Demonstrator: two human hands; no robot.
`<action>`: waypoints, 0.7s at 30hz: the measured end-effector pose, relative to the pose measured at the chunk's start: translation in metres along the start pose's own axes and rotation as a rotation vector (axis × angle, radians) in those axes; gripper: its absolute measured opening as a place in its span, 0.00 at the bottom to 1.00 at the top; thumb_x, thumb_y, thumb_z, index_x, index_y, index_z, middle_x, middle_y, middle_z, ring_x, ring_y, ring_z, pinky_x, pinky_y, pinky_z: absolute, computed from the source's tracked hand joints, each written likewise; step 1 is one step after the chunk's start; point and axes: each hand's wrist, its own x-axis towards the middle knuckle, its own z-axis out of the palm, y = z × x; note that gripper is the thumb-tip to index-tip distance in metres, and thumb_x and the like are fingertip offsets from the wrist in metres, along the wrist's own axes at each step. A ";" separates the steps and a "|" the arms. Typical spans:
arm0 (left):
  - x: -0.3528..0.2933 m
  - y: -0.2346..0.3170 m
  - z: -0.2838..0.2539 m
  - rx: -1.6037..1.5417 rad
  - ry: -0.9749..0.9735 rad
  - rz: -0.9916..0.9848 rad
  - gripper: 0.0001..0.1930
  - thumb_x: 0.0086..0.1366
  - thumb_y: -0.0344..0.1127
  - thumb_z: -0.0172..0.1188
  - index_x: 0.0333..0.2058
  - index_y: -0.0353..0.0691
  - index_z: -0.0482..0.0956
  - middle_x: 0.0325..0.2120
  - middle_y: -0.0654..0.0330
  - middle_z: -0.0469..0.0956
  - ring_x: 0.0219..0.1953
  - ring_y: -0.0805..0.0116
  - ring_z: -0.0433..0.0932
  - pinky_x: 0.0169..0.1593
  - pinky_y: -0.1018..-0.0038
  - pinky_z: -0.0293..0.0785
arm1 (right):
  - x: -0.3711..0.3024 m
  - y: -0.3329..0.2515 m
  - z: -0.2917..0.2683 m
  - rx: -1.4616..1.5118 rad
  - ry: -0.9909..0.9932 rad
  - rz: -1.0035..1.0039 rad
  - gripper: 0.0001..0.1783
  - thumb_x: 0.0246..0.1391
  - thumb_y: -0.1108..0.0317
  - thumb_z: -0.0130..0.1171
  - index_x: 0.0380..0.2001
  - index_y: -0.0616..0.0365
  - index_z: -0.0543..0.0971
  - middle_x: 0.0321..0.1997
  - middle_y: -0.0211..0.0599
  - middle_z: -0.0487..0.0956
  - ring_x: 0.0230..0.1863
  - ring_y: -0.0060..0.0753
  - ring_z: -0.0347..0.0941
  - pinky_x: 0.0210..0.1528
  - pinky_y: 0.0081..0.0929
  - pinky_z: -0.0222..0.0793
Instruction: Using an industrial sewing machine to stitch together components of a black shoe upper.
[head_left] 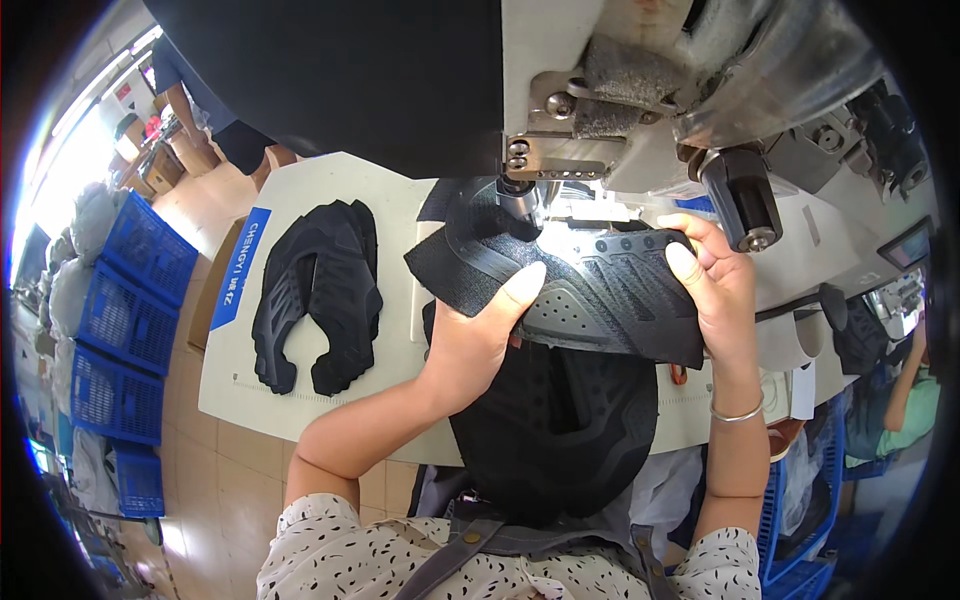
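Note:
A black shoe upper (637, 300) with a grey perforated patch lies beneath the needle area of a sewing machine (522, 200), lit by a bright lamp. My left hand (478, 335) grips its near left edge, thumb on top and fingers mostly hidden below. At the right end my right hand (722, 285) pinches the upper near a row of eyelet holes, thumb on the near face. Below the held piece, several more black uppers (555, 440) hang over the table's front edge toward my lap. Another stack of black uppers (345, 265) rests on the table to the left.
The pale sewing table (390, 400) has a curved left edge. The dark machine head (370, 80) covers the top of the view. Blue crates (125, 310) stand stacked at far left; another blue crate (800, 500) is at lower right. Orange-handled scissors (679, 374) lie near my right wrist. Other people are partly visible.

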 end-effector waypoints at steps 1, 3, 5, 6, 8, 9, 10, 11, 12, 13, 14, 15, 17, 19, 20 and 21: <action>0.000 0.001 -0.001 0.015 -0.001 -0.015 0.09 0.57 0.36 0.58 0.34 0.39 0.73 0.25 0.67 0.73 0.22 0.83 0.69 0.21 0.84 0.64 | -0.001 0.000 0.001 0.005 0.000 -0.029 0.14 0.53 0.71 0.53 0.43 0.65 0.72 0.37 0.34 0.76 0.37 0.18 0.71 0.41 0.15 0.66; 0.001 0.004 -0.001 0.003 0.004 -0.029 0.09 0.57 0.36 0.58 0.34 0.39 0.73 0.24 0.67 0.73 0.21 0.82 0.68 0.20 0.84 0.64 | -0.002 -0.001 0.003 0.009 -0.007 -0.058 0.14 0.53 0.71 0.53 0.43 0.65 0.72 0.37 0.34 0.76 0.36 0.18 0.71 0.41 0.15 0.67; 0.002 0.006 -0.001 -0.007 0.009 -0.044 0.08 0.57 0.36 0.58 0.33 0.40 0.73 0.23 0.67 0.72 0.19 0.82 0.68 0.19 0.83 0.63 | -0.005 -0.003 0.006 0.011 -0.008 -0.058 0.14 0.53 0.71 0.52 0.43 0.65 0.71 0.37 0.35 0.76 0.37 0.19 0.71 0.41 0.14 0.66; 0.003 0.006 0.000 -0.019 0.038 -0.041 0.08 0.57 0.36 0.58 0.33 0.40 0.73 0.22 0.67 0.72 0.18 0.81 0.67 0.18 0.83 0.62 | -0.006 -0.004 0.007 0.011 -0.010 -0.057 0.14 0.53 0.71 0.52 0.43 0.65 0.71 0.37 0.35 0.76 0.37 0.19 0.71 0.41 0.14 0.66; 0.005 0.008 0.001 -0.031 0.069 -0.036 0.08 0.56 0.36 0.57 0.33 0.40 0.72 0.20 0.68 0.71 0.17 0.81 0.67 0.18 0.83 0.62 | -0.010 -0.006 0.009 0.045 0.013 -0.031 0.14 0.53 0.72 0.52 0.44 0.66 0.71 0.37 0.36 0.76 0.37 0.19 0.71 0.41 0.14 0.66; 0.006 0.008 0.000 -0.028 0.042 -0.018 0.07 0.57 0.36 0.57 0.33 0.40 0.72 0.20 0.68 0.71 0.16 0.81 0.66 0.17 0.83 0.62 | -0.011 -0.007 0.010 0.028 0.012 -0.041 0.14 0.53 0.72 0.52 0.44 0.66 0.71 0.37 0.36 0.76 0.37 0.19 0.71 0.41 0.14 0.66; 0.006 0.008 0.000 -0.022 0.022 -0.004 0.07 0.57 0.35 0.56 0.33 0.40 0.72 0.19 0.68 0.71 0.16 0.82 0.66 0.17 0.83 0.61 | -0.013 -0.009 0.010 0.019 0.008 -0.028 0.14 0.53 0.72 0.51 0.44 0.66 0.71 0.37 0.36 0.76 0.37 0.19 0.71 0.41 0.14 0.66; 0.007 0.008 0.000 -0.025 0.016 0.000 0.07 0.57 0.35 0.56 0.33 0.40 0.72 0.19 0.68 0.71 0.16 0.82 0.66 0.17 0.83 0.61 | -0.015 -0.009 0.010 0.025 0.004 -0.013 0.15 0.54 0.72 0.51 0.44 0.66 0.71 0.37 0.37 0.76 0.37 0.19 0.71 0.41 0.15 0.66; 0.007 0.008 -0.001 -0.025 0.005 0.005 0.07 0.58 0.36 0.56 0.33 0.40 0.72 0.19 0.68 0.71 0.15 0.82 0.66 0.17 0.84 0.61 | -0.016 -0.010 0.011 0.010 0.004 -0.014 0.15 0.54 0.72 0.51 0.44 0.66 0.71 0.37 0.37 0.76 0.37 0.19 0.71 0.41 0.15 0.66; 0.007 0.008 -0.001 -0.022 -0.003 0.011 0.07 0.59 0.36 0.55 0.33 0.40 0.72 0.18 0.68 0.71 0.14 0.82 0.66 0.17 0.84 0.61 | -0.018 -0.010 0.011 0.021 0.000 -0.014 0.15 0.54 0.72 0.51 0.45 0.66 0.70 0.37 0.37 0.77 0.37 0.19 0.71 0.41 0.15 0.66; 0.007 0.007 -0.001 -0.023 -0.006 0.008 0.07 0.59 0.36 0.55 0.33 0.40 0.72 0.18 0.68 0.71 0.14 0.82 0.66 0.17 0.84 0.61 | -0.019 -0.010 0.011 0.043 -0.012 -0.013 0.15 0.54 0.72 0.51 0.45 0.66 0.70 0.36 0.37 0.77 0.37 0.19 0.71 0.41 0.14 0.66; 0.007 0.006 -0.002 -0.030 -0.004 0.019 0.07 0.59 0.36 0.55 0.33 0.40 0.72 0.18 0.68 0.72 0.15 0.82 0.67 0.17 0.84 0.61 | -0.020 -0.010 0.012 0.033 -0.002 -0.014 0.15 0.54 0.72 0.51 0.45 0.66 0.70 0.36 0.37 0.77 0.37 0.19 0.71 0.41 0.14 0.66; 0.007 0.006 -0.003 -0.036 -0.005 0.027 0.07 0.60 0.37 0.54 0.32 0.40 0.72 0.18 0.67 0.72 0.15 0.81 0.68 0.17 0.84 0.62 | -0.024 -0.011 0.012 0.081 -0.027 0.021 0.15 0.55 0.74 0.50 0.46 0.65 0.70 0.37 0.39 0.77 0.38 0.20 0.72 0.42 0.15 0.66; 0.005 0.005 -0.003 -0.030 -0.015 -0.058 0.09 0.60 0.38 0.54 0.30 0.38 0.73 0.20 0.66 0.74 0.16 0.80 0.70 0.18 0.84 0.63 | -0.028 -0.010 0.014 0.047 -0.001 0.023 0.15 0.55 0.74 0.50 0.46 0.65 0.70 0.33 0.35 0.77 0.33 0.17 0.71 0.37 0.13 0.66; 0.004 0.005 -0.003 -0.029 -0.017 -0.059 0.09 0.60 0.38 0.54 0.30 0.38 0.73 0.20 0.66 0.74 0.16 0.80 0.70 0.18 0.84 0.63 | -0.030 -0.011 0.014 0.039 0.002 0.023 0.15 0.55 0.74 0.50 0.47 0.64 0.70 0.29 0.31 0.77 0.29 0.14 0.70 0.33 0.11 0.65; 0.002 0.005 -0.003 -0.022 -0.048 -0.074 0.10 0.60 0.39 0.55 0.29 0.38 0.74 0.20 0.66 0.74 0.17 0.80 0.70 0.19 0.84 0.64 | -0.032 -0.011 0.015 0.032 0.024 0.021 0.15 0.55 0.74 0.50 0.47 0.64 0.70 0.29 0.31 0.77 0.29 0.14 0.70 0.33 0.11 0.65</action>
